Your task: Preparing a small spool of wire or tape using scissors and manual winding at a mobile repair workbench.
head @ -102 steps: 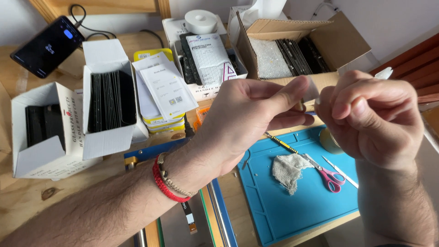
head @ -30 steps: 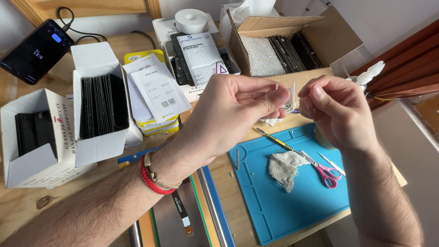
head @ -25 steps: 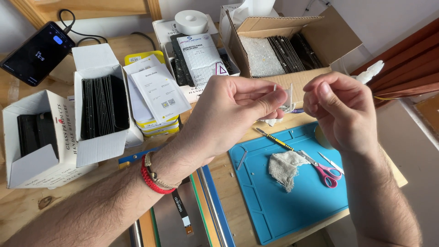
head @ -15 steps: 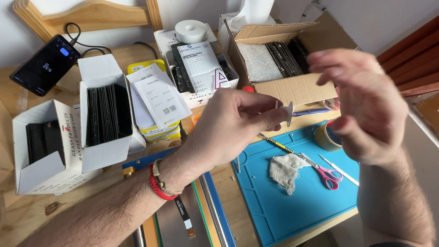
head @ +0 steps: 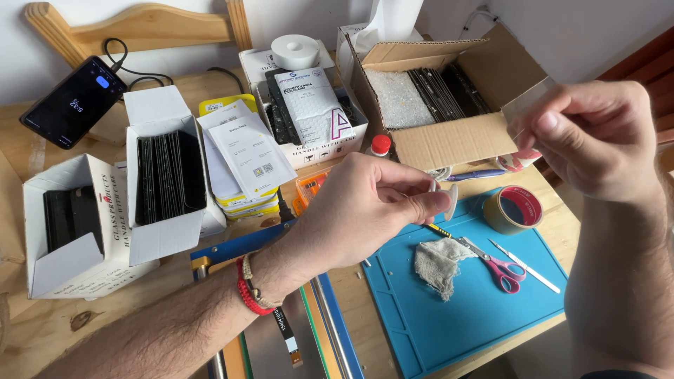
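clear plastic film (head: 528,104) hangs pinched between the thumb and fingers of the right hand (head: 597,140), raised above the right side of the table (head: 42,330), in front of the open cardboard box (head: 449,140); the film is thin and see-through, so its lower edge is hard to trace; the left hand (head: 365,210) is held over the middle of the table, fingertips closed narrow on a small pale flat piece (head: 451,201) seen almost edge-on — what kind of piece it is i cannot tell; the two hands are well apart, the left lower than the right; a red cord bracelet (head: 251,291) circles the left wrist; below the hands lies a blue mat (head: 484,330), and on it a crumpled grey cloth (head: 437,263), pink-handled scissors (head: 495,263) just beside the cloth, and a slim white tool (head: 525,267) near the scissors; a roll of brown tape (head: 512,209) sits at the mat's upper edge; to the left stand two open white boxes (head: 165,231) holding dark flat panels upright in rows; a dark phone (head: 74,102) with a lit screen leans at the far left, a cable plugged into it — a white tape roll (head: 295,50) rests on a box at the back.
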